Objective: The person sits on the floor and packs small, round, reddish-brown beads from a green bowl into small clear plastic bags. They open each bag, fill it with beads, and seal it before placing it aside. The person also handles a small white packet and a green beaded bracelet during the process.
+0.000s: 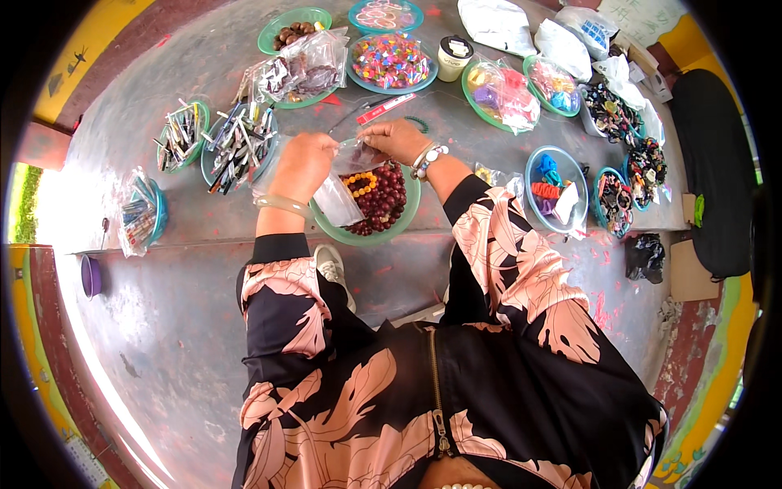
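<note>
My left hand, with a pale bangle at its wrist, pinches one side of a clear plastic bag. On the bag's other side, the fingers of my right hand are pressed together; a dark patch shows by them. Right below both hands stands a pale green bowl. It holds dark red bead bracelets and a yellow bead bracelet. Another clear bag lies against the bowl's left side. A white bead bracelet circles my right wrist.
Bowls of pens stand to the left. Beyond my hands are a bowl of colourful small pieces, a red-labelled marker and a lidded cup. Rightward sit a clear bowl and bowls of hair ties. A step edge crosses in front.
</note>
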The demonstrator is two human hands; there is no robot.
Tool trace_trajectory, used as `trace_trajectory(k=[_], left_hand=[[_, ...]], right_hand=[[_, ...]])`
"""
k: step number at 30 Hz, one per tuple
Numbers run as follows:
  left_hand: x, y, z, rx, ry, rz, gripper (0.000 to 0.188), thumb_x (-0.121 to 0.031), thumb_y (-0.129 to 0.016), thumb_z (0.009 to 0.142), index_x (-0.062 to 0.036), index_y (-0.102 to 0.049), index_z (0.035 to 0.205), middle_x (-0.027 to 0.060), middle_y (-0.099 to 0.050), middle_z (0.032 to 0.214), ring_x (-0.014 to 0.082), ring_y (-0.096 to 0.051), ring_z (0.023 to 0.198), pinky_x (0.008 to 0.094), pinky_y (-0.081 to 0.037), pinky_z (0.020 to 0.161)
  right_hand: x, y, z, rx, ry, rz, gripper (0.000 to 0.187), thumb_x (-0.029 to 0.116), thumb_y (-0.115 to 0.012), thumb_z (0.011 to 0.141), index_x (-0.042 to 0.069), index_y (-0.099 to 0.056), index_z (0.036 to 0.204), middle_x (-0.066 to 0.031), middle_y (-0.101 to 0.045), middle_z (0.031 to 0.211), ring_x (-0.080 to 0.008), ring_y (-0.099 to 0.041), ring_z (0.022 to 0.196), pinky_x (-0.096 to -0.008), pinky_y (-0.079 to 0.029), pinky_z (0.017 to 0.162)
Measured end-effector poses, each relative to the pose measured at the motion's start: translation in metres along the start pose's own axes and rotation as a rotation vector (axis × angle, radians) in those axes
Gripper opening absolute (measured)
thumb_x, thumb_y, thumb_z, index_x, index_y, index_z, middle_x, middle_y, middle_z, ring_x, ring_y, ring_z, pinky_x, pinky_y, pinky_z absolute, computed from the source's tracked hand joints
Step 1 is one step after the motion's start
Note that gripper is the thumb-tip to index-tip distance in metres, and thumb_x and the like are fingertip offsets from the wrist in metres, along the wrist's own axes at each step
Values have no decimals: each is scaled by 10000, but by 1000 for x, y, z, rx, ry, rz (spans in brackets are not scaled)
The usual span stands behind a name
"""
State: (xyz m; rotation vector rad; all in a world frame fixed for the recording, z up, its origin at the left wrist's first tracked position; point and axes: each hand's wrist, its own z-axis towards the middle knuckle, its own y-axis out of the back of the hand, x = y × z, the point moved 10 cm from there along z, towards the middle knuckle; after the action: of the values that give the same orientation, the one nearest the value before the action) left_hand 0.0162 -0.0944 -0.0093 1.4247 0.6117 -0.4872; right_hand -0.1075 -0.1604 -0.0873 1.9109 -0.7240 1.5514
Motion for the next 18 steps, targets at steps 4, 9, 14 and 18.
trace_trajectory(k=[4,9,14,18], left_hand=[[-1,4,-3,44,62,44,164,-144,-575,750,-33,-662,833,197,-624,802,337,-610,779,387,-467,691],[-1,12,-8,17,70,-52,172,-157,-574,751,-31,-651,840,191,-618,773,329,-597,733,386,-452,658],[-9,22,-14,-9,74,-140,180,-165,-593,749,-8,-631,826,174,-604,722,304,-577,667,366,-432,611],[-11,31,-18,-27,57,-157,191,-178,-607,754,7,-617,801,160,-599,688,256,-568,608,338,-423,566]], right_hand=[[1,-4,0,-3,-38,-53,191,161,-567,841,49,-656,967,-25,-655,802,-91,-602,646,-245,-507,558],[22,7,-12,-107,-41,-223,182,190,-608,808,45,-674,897,-32,-650,739,-88,-583,610,-252,-468,526],[37,17,-19,-157,103,-106,194,178,-619,804,31,-664,922,-35,-644,750,-102,-591,652,-251,-483,545],[60,10,-29,-136,130,8,205,161,-613,819,1,-646,943,-49,-636,752,-104,-591,654,-258,-505,582]])
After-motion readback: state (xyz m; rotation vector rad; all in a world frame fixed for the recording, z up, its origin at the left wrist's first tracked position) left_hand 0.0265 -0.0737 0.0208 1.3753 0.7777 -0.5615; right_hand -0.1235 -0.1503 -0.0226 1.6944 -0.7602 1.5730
